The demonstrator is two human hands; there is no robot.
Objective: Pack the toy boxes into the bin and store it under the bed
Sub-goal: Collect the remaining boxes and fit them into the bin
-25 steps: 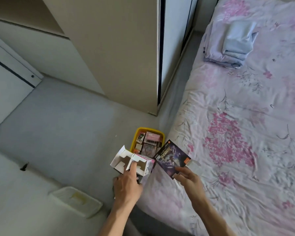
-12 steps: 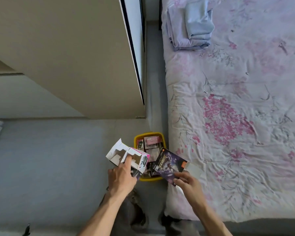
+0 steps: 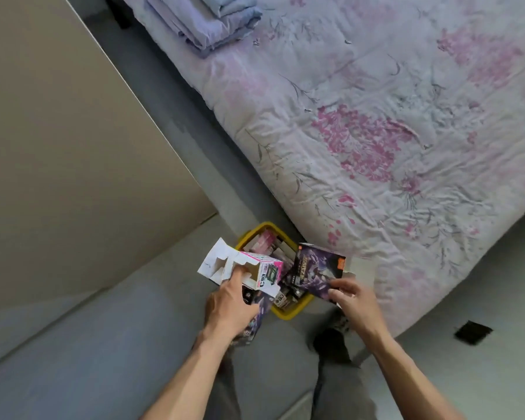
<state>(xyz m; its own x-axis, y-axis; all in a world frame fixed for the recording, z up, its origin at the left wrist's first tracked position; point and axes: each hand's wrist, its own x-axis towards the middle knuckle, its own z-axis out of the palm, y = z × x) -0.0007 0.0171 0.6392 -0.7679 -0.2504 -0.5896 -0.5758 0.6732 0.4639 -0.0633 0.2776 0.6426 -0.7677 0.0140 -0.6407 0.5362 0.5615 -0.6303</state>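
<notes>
Our left hand (image 3: 229, 309) grips the white-and-pink toy box (image 3: 245, 269), flap open, plus a darker box beneath; our right hand (image 3: 350, 298) pinches the purple toy box (image 3: 314, 272); both hover above the crowded yellow bin (image 3: 288, 312) beside the bed (image 3: 376, 131); boxes may jam or spill.

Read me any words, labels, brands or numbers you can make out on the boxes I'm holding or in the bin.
No text reads clearly.
Dark purple box, in the right hand: slanted pale lettering and an orange corner label, too blurred.
White and pink box, in the left hand: small dark label, too small.
Boxes in the yellow bin: print blurred.
</notes>
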